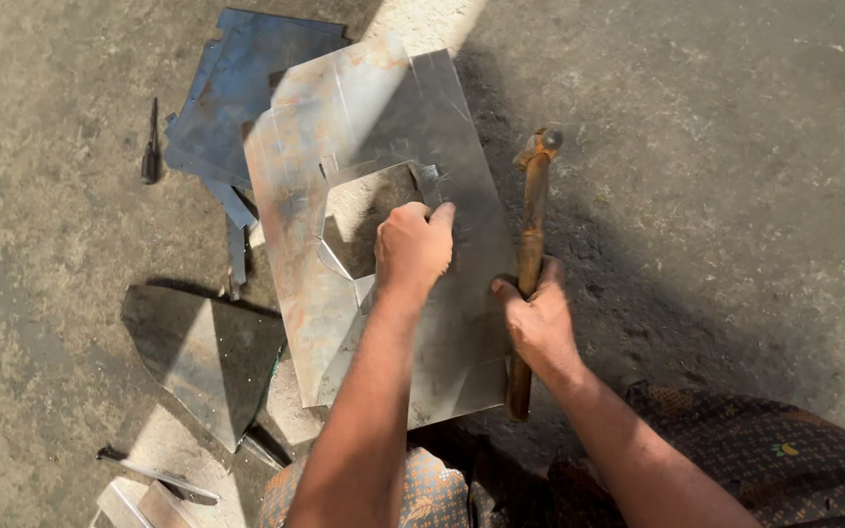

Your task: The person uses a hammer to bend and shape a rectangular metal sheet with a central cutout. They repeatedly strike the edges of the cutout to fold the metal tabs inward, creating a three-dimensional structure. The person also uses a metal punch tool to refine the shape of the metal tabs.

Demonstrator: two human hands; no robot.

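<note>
Head view recorded a person seated low over a concrete floor [696, 137], patterned cloth across the knees at the bottom edge. Nearest the body, the right hand [538, 318] was closed round the wooden handle of a rusty hammer [530, 264], gripped about midway along, with the head raised beyond the far right edge of the work. The left hand [413, 246] was curled into a loose fist, pressing on a cut steel sheet [364, 117] at the edge of its angular cut-out. The sheet lay tilted on the floor directly ahead of the knees, half in sun, half in shadow.

Assessment: a good blow would need the sheet held flat and firmly, with the left fingers kept clear of the strike line, since the cut-out's small bent tabs sat just beside the knuckles. A grip nearer the handle's end would give more control.

To the left lay a dark triangular offcut [202, 357] and a thin rod [154, 474]. Farther off, a blue-grey plate [237, 88] was partly under the sheet, with a small dark tool [152, 147] beside it.
</note>
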